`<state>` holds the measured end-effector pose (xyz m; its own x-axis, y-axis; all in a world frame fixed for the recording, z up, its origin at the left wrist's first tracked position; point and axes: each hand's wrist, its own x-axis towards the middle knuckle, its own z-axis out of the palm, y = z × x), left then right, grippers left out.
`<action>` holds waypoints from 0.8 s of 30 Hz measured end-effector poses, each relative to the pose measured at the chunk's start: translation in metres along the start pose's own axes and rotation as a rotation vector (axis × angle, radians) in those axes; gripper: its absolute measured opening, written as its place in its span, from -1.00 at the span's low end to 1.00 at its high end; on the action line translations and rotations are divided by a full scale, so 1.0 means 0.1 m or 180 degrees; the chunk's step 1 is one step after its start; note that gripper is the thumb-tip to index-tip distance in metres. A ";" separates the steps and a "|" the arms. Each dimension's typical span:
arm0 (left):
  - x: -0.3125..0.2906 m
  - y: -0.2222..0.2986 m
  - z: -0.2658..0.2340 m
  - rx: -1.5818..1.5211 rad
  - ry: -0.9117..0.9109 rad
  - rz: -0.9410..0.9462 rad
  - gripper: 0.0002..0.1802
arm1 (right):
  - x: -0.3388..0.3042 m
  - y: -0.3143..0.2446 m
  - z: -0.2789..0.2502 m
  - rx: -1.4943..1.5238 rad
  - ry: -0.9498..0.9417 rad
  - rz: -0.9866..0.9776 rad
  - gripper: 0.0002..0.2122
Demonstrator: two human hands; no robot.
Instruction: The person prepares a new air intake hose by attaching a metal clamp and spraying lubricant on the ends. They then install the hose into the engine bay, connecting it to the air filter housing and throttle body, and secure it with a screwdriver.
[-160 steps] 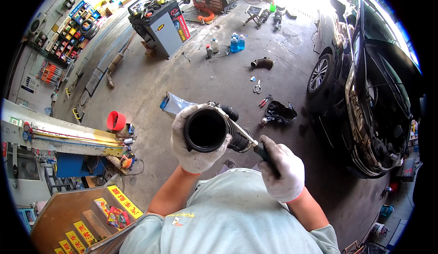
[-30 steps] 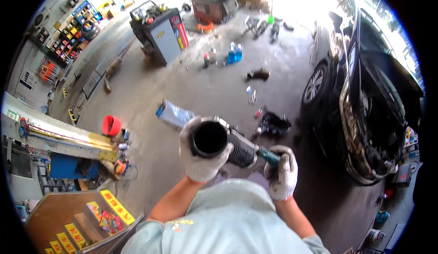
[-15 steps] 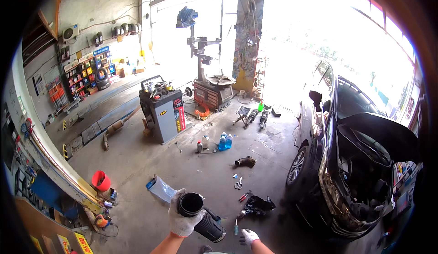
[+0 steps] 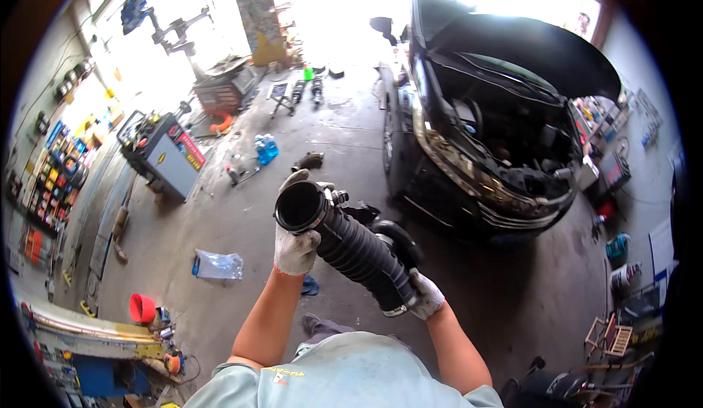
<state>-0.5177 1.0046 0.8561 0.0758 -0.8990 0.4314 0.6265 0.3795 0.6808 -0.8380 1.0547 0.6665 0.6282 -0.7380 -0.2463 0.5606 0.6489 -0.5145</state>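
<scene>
A black corrugated air intake hose (image 4: 359, 254), wide and ribbed, is held up slantwise in front of my body. It has a round open mouth at the upper left, metal clamps near its ends and a rounded black side piece. My left hand (image 4: 296, 251), in a white work glove, is closed around the mouth end, with fingertips showing above the rim. At the lower right end my right hand (image 4: 427, 295), also gloved, grips the hose from the side; some of its fingers are hidden behind it. A clear plastic bag (image 4: 220, 265) lies on the floor to the left.
A black car (image 4: 469, 173) with its hood raised stands ahead to the right. An old brown hose (image 4: 308, 161) and blue bottles (image 4: 266, 149) are on the floor beyond my hands. A grey machine cabinet (image 4: 172, 159) and a red bucket (image 4: 142, 308) stand to the left.
My right hand has come up from low and empty to grip the hose. The bag beside my left hand is now on the floor. My view has swung right, toward the car.
</scene>
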 end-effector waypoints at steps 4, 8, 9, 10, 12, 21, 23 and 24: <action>0.01 -1.02 0.87 -0.0490 -0.0305 -0.0569 0.11 | -1.16 -0.55 0.44 -0.0688 0.0204 -0.1450 -0.17; -0.22 -2.17 1.74 -0.0675 -0.0180 -0.1905 -0.41 | -1.95 -1.08 0.53 -0.3240 0.1241 -0.3206 -0.16; -0.24 -2.37 1.97 -0.0876 -0.0001 -0.2466 -0.55 | -2.11 -1.17 0.46 -0.3400 0.1400 -0.3372 -0.15; -0.26 -2.59 2.18 -0.0839 0.0030 -0.2595 -0.62 | -2.25 -1.23 0.37 -0.3559 0.1554 -0.3526 -0.14; -0.27 -3.05 2.46 -0.0700 0.0126 -0.2833 -0.75 | -2.46 -1.23 0.16 -0.3537 0.1804 -0.3660 -0.11; -0.01 -4.77 3.76 -0.1150 -0.0683 -0.3206 -0.50 | -3.84 -1.28 -1.52 -0.1479 0.2249 -0.1392 0.01; 0.15 -5.17 4.02 -0.1326 -0.0791 -0.3433 -0.42 | -3.95 -1.71 -1.71 -0.1563 0.1902 -0.1904 -0.06; 0.23 -5.42 4.12 -0.1457 -0.0821 -0.3572 -0.38 | -3.95 -1.97 -1.73 -0.1385 0.1889 -0.2079 -0.11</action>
<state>-1.1752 0.8687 0.7415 -0.8000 -0.5883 -0.1175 0.4634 -0.7304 0.5017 -1.2904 1.1865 0.7233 -0.1741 -0.9777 -0.1171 0.3789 0.0433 -0.9244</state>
